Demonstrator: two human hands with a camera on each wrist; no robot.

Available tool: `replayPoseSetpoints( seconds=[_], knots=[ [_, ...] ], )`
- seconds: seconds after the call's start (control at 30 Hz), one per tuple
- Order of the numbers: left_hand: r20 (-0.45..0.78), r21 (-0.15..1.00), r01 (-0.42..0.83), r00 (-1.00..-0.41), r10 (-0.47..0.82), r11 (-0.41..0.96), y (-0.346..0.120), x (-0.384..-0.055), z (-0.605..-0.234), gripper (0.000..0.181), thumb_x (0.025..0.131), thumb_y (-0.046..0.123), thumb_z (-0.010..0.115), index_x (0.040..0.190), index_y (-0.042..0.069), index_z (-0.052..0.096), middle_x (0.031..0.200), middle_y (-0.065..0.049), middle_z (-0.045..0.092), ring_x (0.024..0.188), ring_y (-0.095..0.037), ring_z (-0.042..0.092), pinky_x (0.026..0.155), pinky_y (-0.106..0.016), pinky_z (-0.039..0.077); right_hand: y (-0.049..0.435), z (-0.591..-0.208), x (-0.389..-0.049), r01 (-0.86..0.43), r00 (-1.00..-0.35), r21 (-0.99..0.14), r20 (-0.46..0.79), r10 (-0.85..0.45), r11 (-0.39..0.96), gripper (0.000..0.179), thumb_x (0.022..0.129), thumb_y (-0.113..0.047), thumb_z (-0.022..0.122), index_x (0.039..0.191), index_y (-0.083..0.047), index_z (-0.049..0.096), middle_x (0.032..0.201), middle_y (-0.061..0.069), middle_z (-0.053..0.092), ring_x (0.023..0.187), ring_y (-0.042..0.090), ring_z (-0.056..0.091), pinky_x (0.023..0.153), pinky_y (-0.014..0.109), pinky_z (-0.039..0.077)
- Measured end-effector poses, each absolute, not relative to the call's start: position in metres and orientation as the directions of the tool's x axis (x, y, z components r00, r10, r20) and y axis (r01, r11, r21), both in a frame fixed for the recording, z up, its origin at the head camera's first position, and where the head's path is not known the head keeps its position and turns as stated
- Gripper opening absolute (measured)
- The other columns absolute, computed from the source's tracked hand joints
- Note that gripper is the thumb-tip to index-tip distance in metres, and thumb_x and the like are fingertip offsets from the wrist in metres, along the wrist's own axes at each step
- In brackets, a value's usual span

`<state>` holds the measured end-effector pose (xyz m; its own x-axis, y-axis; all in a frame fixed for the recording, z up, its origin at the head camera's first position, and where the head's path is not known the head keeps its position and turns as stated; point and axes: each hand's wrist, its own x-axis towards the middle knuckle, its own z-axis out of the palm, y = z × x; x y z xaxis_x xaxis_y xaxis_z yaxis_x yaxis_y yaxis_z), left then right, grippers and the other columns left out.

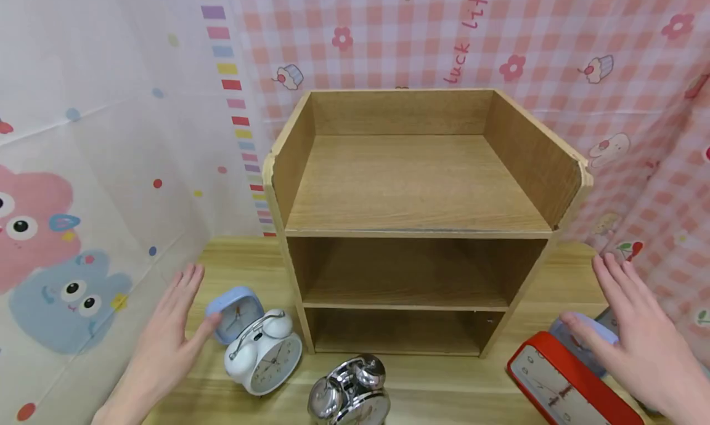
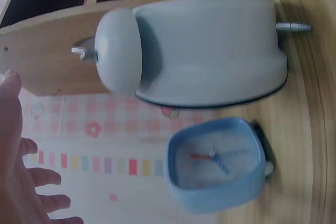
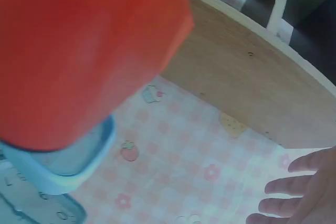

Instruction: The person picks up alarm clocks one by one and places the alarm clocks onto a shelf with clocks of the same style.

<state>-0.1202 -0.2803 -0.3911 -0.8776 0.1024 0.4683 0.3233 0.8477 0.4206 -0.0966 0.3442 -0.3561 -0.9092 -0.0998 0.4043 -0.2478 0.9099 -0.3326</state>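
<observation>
My left hand (image 1: 166, 339) is held up with straight fingers and spread thumb, holding nothing. Just to its right are a blue alarm clock (image 1: 237, 314) and a white twin-bell alarm clock (image 1: 266, 354); the left wrist view shows the white one (image 2: 205, 51) from the side. My right hand (image 1: 643, 332) is likewise raised, fingers extended and nothing in it. Beside and below it sits a red alarm clock (image 1: 577, 385), with another blue clock (image 1: 582, 339) partly hidden behind. A silver twin-bell alarm clock (image 1: 350, 393) stands at the front centre, its lower part cut off by the frame.
A wooden shelf unit (image 1: 418, 234) with a railed top and two compartments below stands mid-table. Its shelves hold nothing. Patterned cloth (image 1: 421, 43) hangs behind and at both sides. In the right wrist view, a further bluish clock (image 3: 39, 198) lies past the blue one.
</observation>
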Motion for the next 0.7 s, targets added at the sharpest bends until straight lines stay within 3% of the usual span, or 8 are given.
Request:
replayPoseSetpoints(
  seconds=[0.1, 0.2, 0.43, 0.57, 0.7],
  knots=[
    [0.523, 0.426, 0.375, -0.845, 0.114, 0.824, -0.273, -0.119, -0.39, 0.077, 0.103, 0.028, 0.066, 0.168, 0.018, 0.026, 0.173, -0.019, 0.029, 0.163, -0.042, 0.023, 0.136, -0.022, 0.003, 0.339, -0.347, -0.098, -0.266, -0.896, -0.341, 0.434, -0.1, 0.902, 0.093, 0.101, -0.032, 0.069, 0.169, -0.008, 0.011, 0.178, 0.02, 0.004, 0.167, 0.041, -0.004, 0.136, 0.054, -0.009],
    [0.562, 0.436, 0.415, -0.819, 0.119, 0.799, -0.265, -0.117, -0.388, 0.077, 0.101, 0.023, 0.069, 0.167, 0.021, 0.028, 0.171, -0.019, 0.034, 0.164, -0.031, 0.026, 0.128, -0.007, 0.004, 0.333, -0.338, -0.098, -0.275, -0.889, -0.354, 0.449, -0.096, 0.894, 0.091, 0.101, -0.031, 0.069, 0.169, -0.009, 0.012, 0.178, 0.021, 0.007, 0.166, 0.044, 0.001, 0.136, 0.059, -0.005],
    [0.569, 0.442, 0.44, -0.811, 0.136, 0.782, -0.247, -0.109, -0.385, 0.08, 0.098, 0.02, 0.073, 0.166, 0.024, 0.031, 0.171, -0.014, 0.037, 0.164, -0.009, 0.024, 0.129, -0.009, 0.009, 0.316, -0.315, -0.102, -0.291, -0.867, -0.357, 0.49, -0.087, 0.888, 0.087, 0.103, -0.031, 0.067, 0.168, -0.005, 0.016, 0.175, 0.027, 0.015, 0.164, 0.047, 0.01, 0.136, 0.061, 0.0],
    [0.599, 0.44, 0.483, -0.786, 0.153, 0.757, -0.238, -0.104, -0.386, 0.078, 0.095, 0.019, 0.075, 0.164, 0.02, 0.038, 0.167, -0.015, 0.043, 0.156, 0.013, 0.018, 0.125, -0.004, 0.01, 0.31, -0.306, -0.102, -0.322, -0.842, -0.363, 0.532, -0.089, 0.874, 0.084, 0.102, -0.028, 0.068, 0.168, -0.008, 0.019, 0.174, 0.025, 0.021, 0.164, 0.047, 0.016, 0.135, 0.063, 0.005],
    [0.625, 0.427, 0.528, -0.759, 0.183, 0.734, -0.228, -0.098, -0.388, 0.078, 0.094, 0.022, 0.077, 0.163, 0.019, 0.04, 0.165, -0.015, 0.047, 0.154, 0.017, 0.019, 0.123, -0.001, 0.012, 0.304, -0.298, -0.103, -0.351, -0.819, -0.373, 0.566, -0.089, 0.859, 0.083, 0.102, -0.027, 0.068, 0.169, -0.013, 0.021, 0.174, 0.023, 0.024, 0.162, 0.048, 0.02, 0.135, 0.063, 0.008]
  ],
)
